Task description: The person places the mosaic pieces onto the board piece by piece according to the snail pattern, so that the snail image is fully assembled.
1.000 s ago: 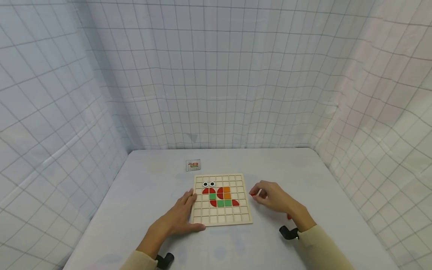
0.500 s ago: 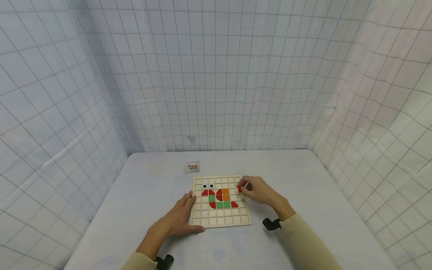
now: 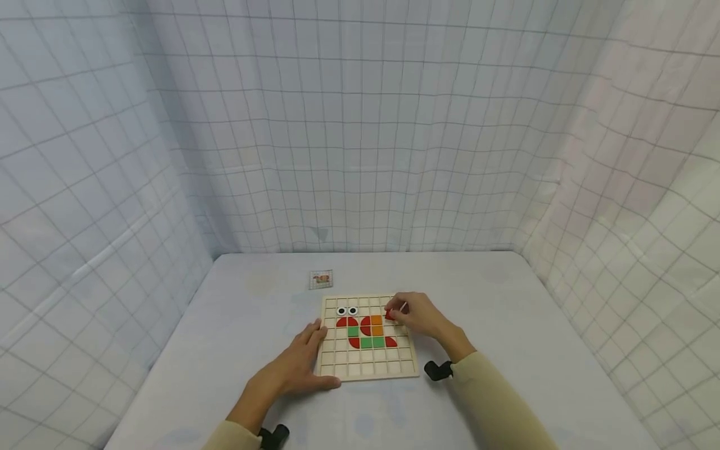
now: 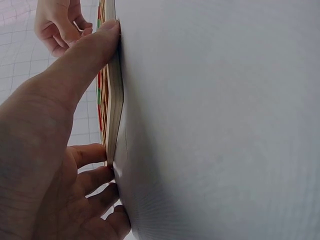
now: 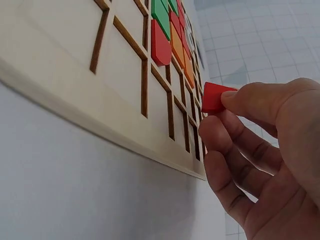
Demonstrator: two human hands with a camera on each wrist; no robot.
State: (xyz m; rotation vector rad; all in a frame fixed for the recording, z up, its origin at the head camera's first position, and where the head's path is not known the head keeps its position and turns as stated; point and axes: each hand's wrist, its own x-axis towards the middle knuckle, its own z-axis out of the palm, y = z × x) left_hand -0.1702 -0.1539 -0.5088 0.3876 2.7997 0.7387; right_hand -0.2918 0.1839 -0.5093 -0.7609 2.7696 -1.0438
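Between thumb and fingertips, my right hand (image 3: 417, 314) pinches a small red tile (image 5: 212, 97) over the right part of a wooden grid board (image 3: 368, 370). The right wrist view shows the tile close to the board's surface; whether it touches is unclear. My left hand (image 3: 297, 364) lies at the board's near left corner, thumb along the front edge and fingers against the left side. Set in the grid are two eye tiles (image 3: 347, 311), several red pieces (image 3: 354, 343), green squares (image 3: 372, 342) and orange squares (image 3: 377, 325).
A small picture card (image 3: 320, 279) lies on the white table (image 3: 253, 312) behind the board. Gridded white curtains (image 3: 360, 156) surround the back and sides. Black wrist mounts (image 3: 437, 370) sit under both wrists.
My right hand has moved left with the red tile, from beside the board to over its right-hand cells. My left hand has stayed at the corner.
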